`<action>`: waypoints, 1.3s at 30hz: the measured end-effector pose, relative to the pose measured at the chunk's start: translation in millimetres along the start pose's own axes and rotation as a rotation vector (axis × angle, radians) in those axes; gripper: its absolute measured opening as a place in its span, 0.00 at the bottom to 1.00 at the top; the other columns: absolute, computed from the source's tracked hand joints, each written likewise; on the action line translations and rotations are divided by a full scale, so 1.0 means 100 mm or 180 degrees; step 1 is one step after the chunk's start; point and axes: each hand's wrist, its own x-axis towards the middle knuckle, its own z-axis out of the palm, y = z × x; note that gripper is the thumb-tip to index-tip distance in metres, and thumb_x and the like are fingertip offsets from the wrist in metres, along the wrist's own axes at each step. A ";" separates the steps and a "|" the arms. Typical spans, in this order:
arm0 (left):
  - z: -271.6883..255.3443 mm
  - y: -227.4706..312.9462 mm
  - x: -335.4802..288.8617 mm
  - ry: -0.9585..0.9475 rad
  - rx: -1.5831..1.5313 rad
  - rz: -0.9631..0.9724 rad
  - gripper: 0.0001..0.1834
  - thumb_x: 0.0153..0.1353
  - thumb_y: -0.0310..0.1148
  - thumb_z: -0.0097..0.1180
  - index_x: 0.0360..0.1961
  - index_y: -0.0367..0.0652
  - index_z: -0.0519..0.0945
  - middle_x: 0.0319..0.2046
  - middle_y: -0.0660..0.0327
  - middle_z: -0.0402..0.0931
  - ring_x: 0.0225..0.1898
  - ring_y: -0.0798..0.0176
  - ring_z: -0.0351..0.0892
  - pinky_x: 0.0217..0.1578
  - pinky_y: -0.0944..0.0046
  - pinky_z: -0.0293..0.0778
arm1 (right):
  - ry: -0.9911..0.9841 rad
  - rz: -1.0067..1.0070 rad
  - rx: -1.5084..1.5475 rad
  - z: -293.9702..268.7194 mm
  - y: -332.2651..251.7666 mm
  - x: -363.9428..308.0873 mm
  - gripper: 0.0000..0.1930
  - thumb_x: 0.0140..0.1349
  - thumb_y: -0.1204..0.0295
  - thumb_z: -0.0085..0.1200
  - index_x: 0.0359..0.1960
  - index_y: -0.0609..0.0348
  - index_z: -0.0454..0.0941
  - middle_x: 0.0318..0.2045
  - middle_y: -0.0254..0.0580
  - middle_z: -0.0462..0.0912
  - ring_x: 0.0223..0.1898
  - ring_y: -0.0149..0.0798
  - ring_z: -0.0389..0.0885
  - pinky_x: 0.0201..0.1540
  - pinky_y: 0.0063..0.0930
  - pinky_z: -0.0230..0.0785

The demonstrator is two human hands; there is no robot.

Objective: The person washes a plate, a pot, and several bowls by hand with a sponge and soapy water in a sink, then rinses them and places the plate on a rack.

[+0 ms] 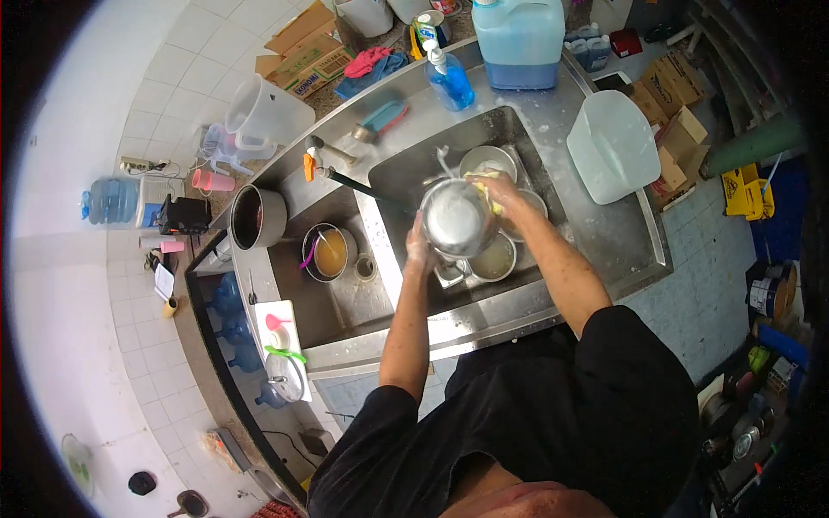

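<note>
Over the right-hand sink basin (414,186), I hold up a round metal pot (456,216) with a whitish, wet-looking surface. My left hand (419,250) is closed on the pot's near left edge. In my right hand (499,192) is a yellow sponge (494,204), pressed against the pot's far right side. Under and beside it in the basin sit a round pan (488,162) and a bowl (494,261) holding cloudy liquid. A dark faucet hose (358,186) reaches toward the pot from the left.
The left basin holds a pot (329,253) of yellowish liquid. A tall pot (259,217) stands on the ledge beyond. Behind are a blue soap bottle (451,82) and a large jug (518,43). A translucent tub (611,147) rests on the right drainboard.
</note>
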 end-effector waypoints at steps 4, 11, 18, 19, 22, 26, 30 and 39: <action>0.15 0.10 0.07 -0.0287 0.1305 0.0186 0.25 0.67 0.48 0.44 0.40 0.31 0.78 0.36 0.55 0.79 0.35 0.61 0.77 0.40 0.61 0.73 | 0.0957 -0.1107 -0.1860 -0.02 0.20 0.03 0.30 0.53 0.57 0.63 0.48 0.73 0.74 0.39 0.56 0.81 0.40 0.47 0.81 0.44 0.34 0.72; 0.29 -0.26 -0.33 0.0522 0.4196 0.1564 0.25 0.67 0.43 0.40 0.30 0.29 0.78 0.26 0.39 0.77 0.29 0.36 0.78 0.31 0.48 0.70 | 0.0813 -0.1925 -0.2510 0.56 0.50 -0.74 0.16 0.52 0.67 0.59 0.40 0.58 0.72 0.30 0.56 0.80 0.34 0.57 0.79 0.36 0.45 0.70; 0.18 -0.24 -0.34 0.1152 0.1037 0.1214 0.28 0.68 0.49 0.39 0.37 0.29 0.78 0.29 0.54 0.79 0.30 0.59 0.77 0.34 0.59 0.73 | 0.0205 -0.0059 0.1570 -0.14 0.92 -0.04 0.19 0.64 0.71 0.46 0.57 0.54 0.65 0.50 0.49 0.74 0.54 0.42 0.73 0.43 0.31 0.76; 0.21 -0.27 -0.31 0.1361 -0.0083 0.1154 0.30 0.69 0.50 0.39 0.40 0.27 0.77 0.33 0.53 0.78 0.32 0.58 0.77 0.36 0.58 0.73 | 0.0630 0.0122 0.1622 0.08 0.96 -0.18 0.17 0.66 0.67 0.43 0.56 0.55 0.67 0.48 0.46 0.75 0.49 0.41 0.76 0.39 0.31 0.77; 0.44 -0.39 -0.14 0.1805 -0.0733 0.1191 0.32 0.68 0.51 0.39 0.48 0.25 0.72 0.43 0.50 0.75 0.40 0.54 0.76 0.41 0.56 0.74 | 0.1515 -0.0320 0.2151 0.41 1.20 -0.26 0.17 0.67 0.59 0.44 0.48 0.59 0.72 0.39 0.41 0.79 0.34 0.38 0.80 0.35 0.32 0.75; 0.20 -0.42 -0.07 0.1381 -0.0893 0.0703 0.32 0.68 0.50 0.38 0.51 0.25 0.69 0.48 0.48 0.73 0.46 0.51 0.76 0.47 0.53 0.74 | 0.2056 0.0168 0.1252 0.39 0.80 -0.26 0.18 0.66 0.60 0.47 0.48 0.63 0.73 0.33 0.40 0.80 0.30 0.37 0.80 0.34 0.31 0.73; 0.38 -0.26 0.00 0.0184 -0.1007 -0.0023 0.34 0.69 0.53 0.34 0.56 0.29 0.66 0.57 0.49 0.67 0.58 0.49 0.67 0.58 0.46 0.64 | 0.1689 -0.0993 -0.0084 -0.18 0.86 0.20 0.17 0.66 0.63 0.47 0.47 0.65 0.74 0.35 0.44 0.80 0.32 0.39 0.79 0.36 0.32 0.72; 0.33 -0.22 0.07 0.0800 -0.0177 0.0728 0.30 0.70 0.49 0.34 0.52 0.28 0.70 0.48 0.49 0.75 0.45 0.53 0.76 0.51 0.55 0.70 | 0.1689 0.0011 0.0832 0.17 0.81 -0.21 0.16 0.68 0.65 0.42 0.52 0.60 0.72 0.36 0.42 0.80 0.32 0.38 0.77 0.33 0.33 0.70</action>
